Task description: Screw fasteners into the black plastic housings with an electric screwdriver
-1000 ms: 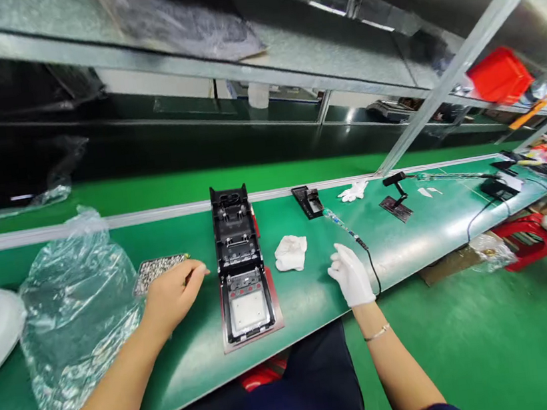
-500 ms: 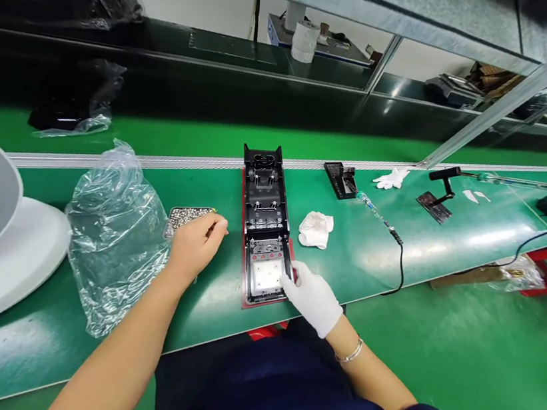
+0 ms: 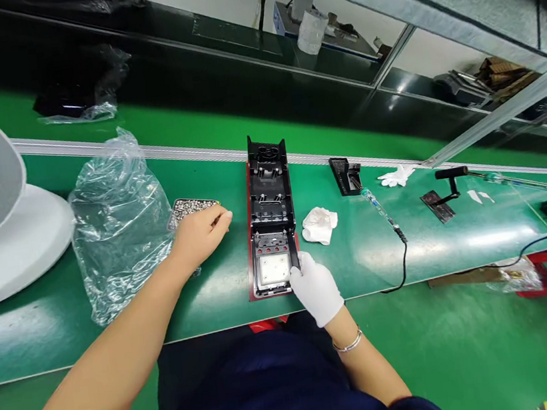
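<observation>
A long black plastic housing [image 3: 270, 195] lies on a red mat [image 3: 251, 290], its open inside facing up. A white plate [image 3: 274, 269] sits in its near section. My right hand [image 3: 317, 290], in a white glove, pinches the housing's near right edge, thumb toward the plate. My bare left hand [image 3: 202, 236] hovers left of the housing with its fingers curled together; what they hold, if anything, is hidden. Just behind that hand stands a small tray of metal screws [image 3: 187, 209], partly covered by it.
A clear plastic bag [image 3: 120, 232] and a white fan [image 3: 17, 245] occupy the left. To the right lie a crumpled white cloth [image 3: 320, 226], a soldering iron [image 3: 380, 214] in a black stand [image 3: 345, 175], a white glove [image 3: 397, 176] and a black-handled tool [image 3: 451, 173].
The camera view has shifted slightly, moving the bench items right and up. My right hand still grips the housing's near right edge. My left hand stays curled beside the screw tray.
</observation>
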{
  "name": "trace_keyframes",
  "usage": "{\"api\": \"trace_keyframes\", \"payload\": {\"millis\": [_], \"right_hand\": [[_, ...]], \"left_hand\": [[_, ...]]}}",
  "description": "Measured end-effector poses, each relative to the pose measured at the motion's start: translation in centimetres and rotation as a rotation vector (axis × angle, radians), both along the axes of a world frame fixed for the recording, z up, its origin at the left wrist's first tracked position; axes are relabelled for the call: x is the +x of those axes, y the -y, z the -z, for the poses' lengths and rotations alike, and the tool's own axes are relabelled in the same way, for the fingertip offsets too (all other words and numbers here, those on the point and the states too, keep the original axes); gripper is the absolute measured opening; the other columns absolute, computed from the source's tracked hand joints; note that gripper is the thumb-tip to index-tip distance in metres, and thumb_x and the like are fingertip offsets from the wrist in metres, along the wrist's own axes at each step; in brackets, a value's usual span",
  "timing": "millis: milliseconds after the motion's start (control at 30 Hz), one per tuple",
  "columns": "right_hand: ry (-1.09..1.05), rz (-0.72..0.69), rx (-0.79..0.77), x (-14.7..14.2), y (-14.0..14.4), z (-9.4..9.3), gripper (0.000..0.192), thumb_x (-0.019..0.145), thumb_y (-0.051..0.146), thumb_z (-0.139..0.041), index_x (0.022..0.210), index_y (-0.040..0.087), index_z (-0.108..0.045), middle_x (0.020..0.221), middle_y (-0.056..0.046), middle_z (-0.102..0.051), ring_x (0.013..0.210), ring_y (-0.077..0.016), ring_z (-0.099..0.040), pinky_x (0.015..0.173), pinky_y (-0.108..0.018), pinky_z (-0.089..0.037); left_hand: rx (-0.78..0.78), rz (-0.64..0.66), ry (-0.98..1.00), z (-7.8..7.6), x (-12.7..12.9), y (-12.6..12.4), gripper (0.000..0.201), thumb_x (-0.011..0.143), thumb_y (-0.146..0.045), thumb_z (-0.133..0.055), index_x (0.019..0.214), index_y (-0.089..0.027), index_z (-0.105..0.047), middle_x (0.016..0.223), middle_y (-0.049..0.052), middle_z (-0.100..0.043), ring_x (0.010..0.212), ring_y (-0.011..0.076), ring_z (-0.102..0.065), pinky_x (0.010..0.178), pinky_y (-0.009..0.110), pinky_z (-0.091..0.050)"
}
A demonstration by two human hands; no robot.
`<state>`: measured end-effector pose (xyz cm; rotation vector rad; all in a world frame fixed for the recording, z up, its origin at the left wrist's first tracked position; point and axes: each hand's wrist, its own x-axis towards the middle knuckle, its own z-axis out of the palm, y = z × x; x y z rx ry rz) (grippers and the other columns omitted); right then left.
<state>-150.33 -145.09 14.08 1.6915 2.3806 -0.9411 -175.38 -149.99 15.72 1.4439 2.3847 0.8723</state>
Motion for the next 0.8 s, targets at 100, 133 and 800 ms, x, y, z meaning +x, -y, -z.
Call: {"api": "trace_keyframes", "payload": {"millis": [100,133,800], "right_hand": [[-0.065,0.043,-0.066,0.3,0.1,-0.6,0.040,0.096,0.023,-0.046,0.134,0.020,-0.058,0.107,-0.008,-0.072,0.101,-0.0198,-0.068,0.079,-0.024,-0.041],[-0.092,0.055,-0.084,0.4,0.2,-0.8,0.039,0.095,0.022,-0.047,0.132,0.020,-0.059,0.108,-0.008,-0.072,0.102,-0.0192,-0.068,0.080,-0.023,-0.042],[-0.693,0.132,-0.538,2.1,-0.7,0.3,0.063,0.086,0.032,-0.045,0.148,0.020,-0.039,0.112,-0.005,-0.065,0.053,-0.0019,-0.042,0.039,-0.015,-0.033]], "left_hand": [[-0.075,0.019,-0.018,0.0,0.3,-0.2,0.034,0.087,-0.047,-0.039,0.070,-0.024,-0.057,0.071,0.004,-0.071,0.067,0.0221,-0.063,0.065,0.032,-0.040],[-0.086,0.013,-0.027,0.0,0.2,-0.3,0.034,0.087,-0.047,-0.039,0.069,-0.024,-0.056,0.071,0.004,-0.070,0.067,0.0225,-0.063,0.065,0.032,-0.039],[0.019,-0.284,-0.043,-1.0,-3.5,0.2,0.029,0.091,-0.040,-0.045,0.074,-0.022,-0.060,0.075,0.004,-0.070,0.075,0.0211,-0.061,0.066,0.030,-0.037]]}}
